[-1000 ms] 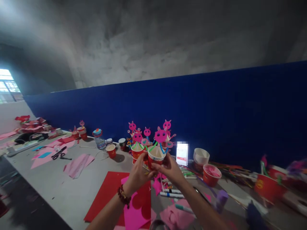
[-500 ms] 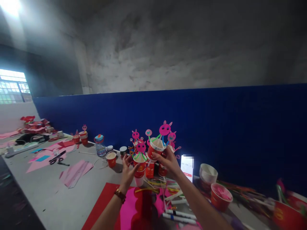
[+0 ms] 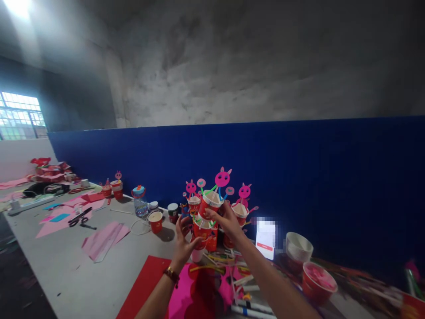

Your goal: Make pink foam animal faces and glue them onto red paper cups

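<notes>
My right hand (image 3: 227,221) is closed around a red paper cup (image 3: 210,210), raised in front of the other cups. From its white rim rise green and blue stems bearing a bright pink animal face (image 3: 222,178) and small pink discs. My left hand (image 3: 186,241) is lower and to the left, its thumb and fingers apart. It is beside another red cup (image 3: 203,229), partly hidden behind the held one; whether it touches that cup is hard to see. More decorated cups stand behind, one with a pink face (image 3: 245,191).
Red and pink paper sheets (image 3: 139,283) lie below my hands, with markers (image 3: 252,311) and loose stems to the right. A lit phone (image 3: 265,239) leans behind. White bowls (image 3: 299,246), a clear bottle (image 3: 140,204), a plain red cup (image 3: 155,221) and scissors (image 3: 79,220) also occupy the table.
My right hand has brought the held cup slightly left and down, so it now covers the face on the lower cup. The camera view has shifted a little left.
</notes>
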Demonstrator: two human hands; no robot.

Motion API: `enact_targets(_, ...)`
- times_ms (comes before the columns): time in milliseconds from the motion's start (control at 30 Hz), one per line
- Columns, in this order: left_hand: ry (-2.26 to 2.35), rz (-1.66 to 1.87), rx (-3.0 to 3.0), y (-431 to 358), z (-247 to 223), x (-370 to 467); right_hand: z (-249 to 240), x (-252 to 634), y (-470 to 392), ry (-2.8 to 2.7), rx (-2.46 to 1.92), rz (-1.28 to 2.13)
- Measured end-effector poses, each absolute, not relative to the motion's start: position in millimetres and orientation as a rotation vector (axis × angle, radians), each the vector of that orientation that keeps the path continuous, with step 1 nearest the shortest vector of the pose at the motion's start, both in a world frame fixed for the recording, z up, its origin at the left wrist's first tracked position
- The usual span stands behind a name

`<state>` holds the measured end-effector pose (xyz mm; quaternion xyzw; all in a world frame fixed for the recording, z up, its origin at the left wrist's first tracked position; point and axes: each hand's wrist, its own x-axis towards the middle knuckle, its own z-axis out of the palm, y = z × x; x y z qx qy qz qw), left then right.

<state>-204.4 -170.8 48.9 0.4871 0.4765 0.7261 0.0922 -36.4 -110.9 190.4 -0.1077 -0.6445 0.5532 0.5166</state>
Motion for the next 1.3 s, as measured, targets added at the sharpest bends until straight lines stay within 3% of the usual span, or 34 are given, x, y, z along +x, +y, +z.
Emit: enact_targets(1300,1.106,2.047,1.339,-159.4,32.9,-198.9,199.8,-12.4,-118.6,-1.465,-0.304,1.365)
